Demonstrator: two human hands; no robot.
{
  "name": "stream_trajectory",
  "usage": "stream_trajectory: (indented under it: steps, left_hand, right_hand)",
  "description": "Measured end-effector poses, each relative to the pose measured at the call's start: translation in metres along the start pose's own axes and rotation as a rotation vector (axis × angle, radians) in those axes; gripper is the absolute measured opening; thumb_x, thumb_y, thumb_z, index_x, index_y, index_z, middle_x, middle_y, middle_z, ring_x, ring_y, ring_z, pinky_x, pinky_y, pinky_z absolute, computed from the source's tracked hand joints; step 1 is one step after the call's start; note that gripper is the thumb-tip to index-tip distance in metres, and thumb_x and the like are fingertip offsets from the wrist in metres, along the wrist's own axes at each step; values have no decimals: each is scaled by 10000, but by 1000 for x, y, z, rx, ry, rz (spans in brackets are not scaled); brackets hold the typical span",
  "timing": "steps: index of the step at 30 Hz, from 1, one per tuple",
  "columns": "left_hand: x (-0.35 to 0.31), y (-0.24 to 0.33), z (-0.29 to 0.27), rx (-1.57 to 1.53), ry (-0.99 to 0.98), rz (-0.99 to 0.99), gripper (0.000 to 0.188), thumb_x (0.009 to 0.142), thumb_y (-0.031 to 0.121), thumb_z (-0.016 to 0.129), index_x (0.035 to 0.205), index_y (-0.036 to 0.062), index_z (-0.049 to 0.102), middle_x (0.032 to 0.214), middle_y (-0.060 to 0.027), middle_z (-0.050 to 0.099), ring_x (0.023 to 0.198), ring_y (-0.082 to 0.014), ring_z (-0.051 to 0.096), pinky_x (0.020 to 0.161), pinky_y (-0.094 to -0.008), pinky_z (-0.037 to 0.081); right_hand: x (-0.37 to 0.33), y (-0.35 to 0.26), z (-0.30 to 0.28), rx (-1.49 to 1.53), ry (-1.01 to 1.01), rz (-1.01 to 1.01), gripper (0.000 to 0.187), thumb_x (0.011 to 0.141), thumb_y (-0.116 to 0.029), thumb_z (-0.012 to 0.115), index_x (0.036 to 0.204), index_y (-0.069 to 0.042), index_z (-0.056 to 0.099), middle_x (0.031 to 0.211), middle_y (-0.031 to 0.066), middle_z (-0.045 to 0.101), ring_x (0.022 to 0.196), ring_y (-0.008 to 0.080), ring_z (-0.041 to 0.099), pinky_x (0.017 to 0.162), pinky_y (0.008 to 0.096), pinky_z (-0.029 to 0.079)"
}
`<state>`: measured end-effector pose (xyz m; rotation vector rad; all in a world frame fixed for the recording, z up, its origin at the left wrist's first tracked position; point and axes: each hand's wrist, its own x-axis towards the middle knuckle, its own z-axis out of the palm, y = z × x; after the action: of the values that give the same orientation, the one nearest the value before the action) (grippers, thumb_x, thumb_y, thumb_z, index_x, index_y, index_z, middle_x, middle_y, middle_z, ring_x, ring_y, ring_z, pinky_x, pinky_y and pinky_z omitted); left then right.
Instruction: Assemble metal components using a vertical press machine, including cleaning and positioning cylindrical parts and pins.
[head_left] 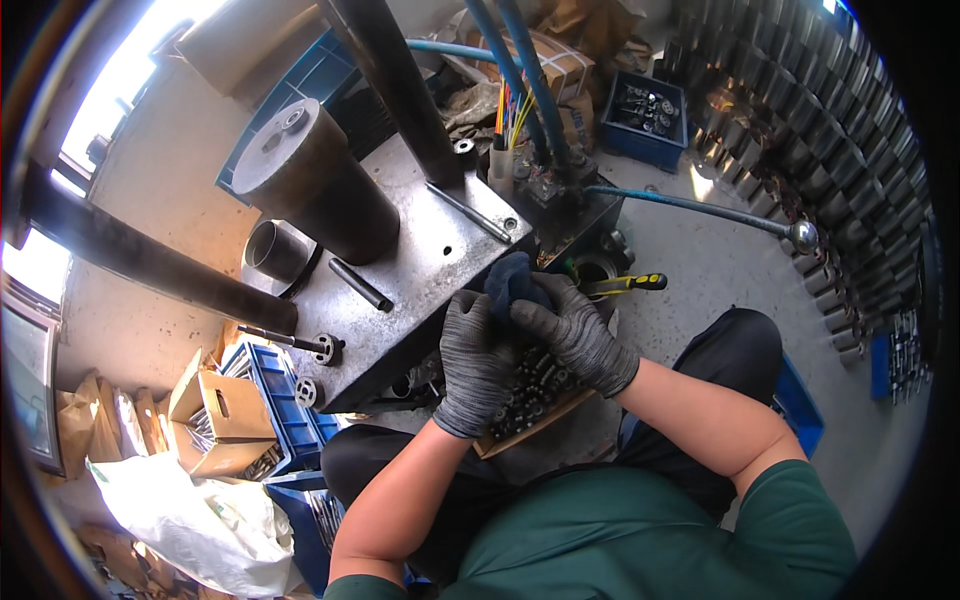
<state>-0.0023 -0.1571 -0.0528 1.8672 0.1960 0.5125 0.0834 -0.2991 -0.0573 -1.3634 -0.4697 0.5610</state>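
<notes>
Evidently a 2-handed hold: left hand point(475, 350) and right hand point(583, 338), both in grey knit gloves, close on a bunched dark-blue cloth point(513, 284). Grip drawn in on the fabric, right thumb pressing from above; cannot tell whether anything is wrapped inside. Cloth sits just off the front edge of the bench point(425, 285), near its right front corner, probably to keep the work close to the body. Soft folds likely need both hands to stay gathered. Open box point(540, 425) of small metal parts lies below the hands, seemingly for short reach. Long rod point(467, 212) lies flat along the bench's right edge, short rod point(361, 285) nearer the middle, presumably parked within reach.
</notes>
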Motion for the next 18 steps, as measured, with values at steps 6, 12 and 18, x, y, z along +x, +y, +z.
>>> stream_trajectory:
  steps: [6,12,18]
  left_hand:
    - [-2,4,20,-683,109,-168,166,901,0,677,1057,17,622,1027,-71,603,966,-176,615,884,-297,513]
    - [-5,10,11,-241,-61,-94,228,833,-25,726,1041,24,647,982,-46,597,942,-152,606,869,-299,504]
    - [-7,14,-7,-429,-156,-177,277,813,27,810,1049,27,665,992,-28,635,948,-134,618,885,-301,507]
  right_hand:
    - [-2,-8,1,195,-74,74,694,961,-512,727,1400,-13,528,1263,101,633,1184,171,589,1071,335,459]
    - [-11,9,-1,183,-45,-52,666,1035,-544,599,1436,-19,509,1302,71,624,1199,149,572,1080,325,440]
    - [-16,-6,-2,241,-95,-121,603,1092,-515,491,1445,-27,510,1283,57,632,1182,127,560,1062,308,444]
